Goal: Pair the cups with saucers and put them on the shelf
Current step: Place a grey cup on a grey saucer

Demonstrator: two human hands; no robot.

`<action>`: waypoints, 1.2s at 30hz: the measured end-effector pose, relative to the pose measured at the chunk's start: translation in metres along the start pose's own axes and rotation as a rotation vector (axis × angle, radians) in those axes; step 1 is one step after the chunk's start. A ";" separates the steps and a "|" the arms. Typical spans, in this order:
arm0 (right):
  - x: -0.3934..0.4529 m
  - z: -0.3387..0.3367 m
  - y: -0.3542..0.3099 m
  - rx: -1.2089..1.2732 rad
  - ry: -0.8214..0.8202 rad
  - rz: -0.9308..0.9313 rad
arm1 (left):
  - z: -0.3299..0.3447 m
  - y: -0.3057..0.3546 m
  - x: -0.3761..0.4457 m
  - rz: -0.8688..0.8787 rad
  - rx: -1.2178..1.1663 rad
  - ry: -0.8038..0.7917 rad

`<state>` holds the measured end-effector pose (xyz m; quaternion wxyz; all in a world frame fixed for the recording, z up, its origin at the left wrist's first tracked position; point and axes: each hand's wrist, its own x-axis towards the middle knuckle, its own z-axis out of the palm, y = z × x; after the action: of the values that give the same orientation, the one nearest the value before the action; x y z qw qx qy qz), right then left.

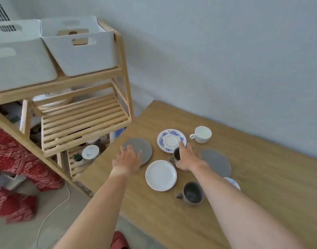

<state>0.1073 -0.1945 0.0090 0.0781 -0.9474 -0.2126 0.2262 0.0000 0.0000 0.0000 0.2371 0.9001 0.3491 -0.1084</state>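
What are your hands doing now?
Left hand open over grey saucer. Right hand gripping dark cup. Shelf slats free. Nothing blocking.

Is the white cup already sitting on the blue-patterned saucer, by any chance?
No, the white cup stands on the bare table beside the blue-patterned saucer, which holds no cup.

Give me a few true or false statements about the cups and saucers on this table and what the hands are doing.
1. The right hand grips a dark cup. True.
2. The white cup sits on the blue-flowered saucer. False: it stands on the bare table, right of that saucer.
3. The left hand rests over a grey saucer. True.
4. The plain white saucer holds a cup. False: it is empty.
5. The grey mug lies tipped over. False: it stands upright.
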 end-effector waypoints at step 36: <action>0.075 0.063 -0.157 0.264 0.294 -0.125 | 0.003 -0.098 0.130 -0.048 -0.611 -0.253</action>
<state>0.0813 -0.0178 -0.0381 0.2455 -0.9368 -0.2257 0.1061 0.0281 0.1368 -0.0839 0.5347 0.7584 0.3545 -0.1152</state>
